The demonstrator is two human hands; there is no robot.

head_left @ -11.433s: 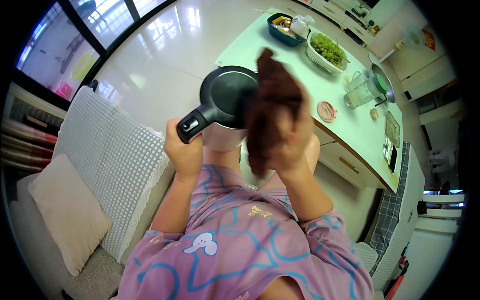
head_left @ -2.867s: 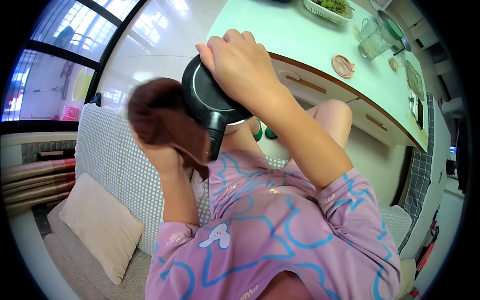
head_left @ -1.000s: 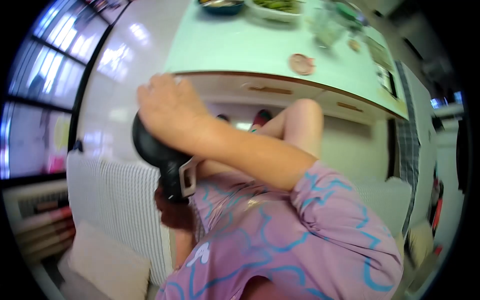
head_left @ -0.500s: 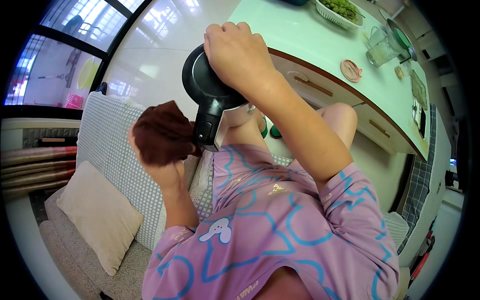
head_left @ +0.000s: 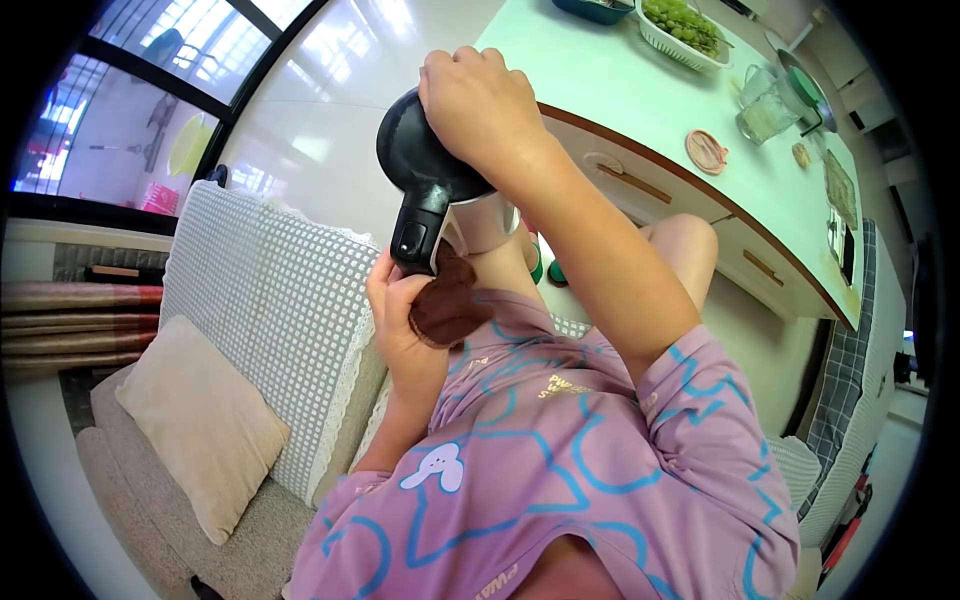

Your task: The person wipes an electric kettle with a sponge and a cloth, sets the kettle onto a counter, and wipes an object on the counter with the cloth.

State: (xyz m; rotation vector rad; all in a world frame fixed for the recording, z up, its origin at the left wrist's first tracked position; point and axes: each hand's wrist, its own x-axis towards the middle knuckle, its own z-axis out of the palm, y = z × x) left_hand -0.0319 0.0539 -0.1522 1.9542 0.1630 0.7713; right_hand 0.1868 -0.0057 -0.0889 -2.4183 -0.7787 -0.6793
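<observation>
An electric kettle [head_left: 412, 150] with a black lid, a black handle and a shiny metal body is held above my lap. My right hand [head_left: 485, 108] grips it over the far side of the lid, fingers curled around the edge. Under the kettle's handle, my left hand [head_left: 402, 318] is closed on a dark brown cloth [head_left: 452, 305]. The cloth bunches up against the underside of the handle and the metal side, and part of it hangs toward my lap. The kettle's base and spout are hidden.
On the white table [head_left: 600, 85] at the right are a basket of green grapes [head_left: 684, 30], a pink round lid [head_left: 706, 152] and a clear pitcher [head_left: 765, 118]. A beige cushion [head_left: 205, 420] leans on the sofa [head_left: 265, 300] at my left.
My left hand has moved right with the brown cloth, from beside the kettle's handle to beneath it. The kettle has shifted slightly right in my right hand.
</observation>
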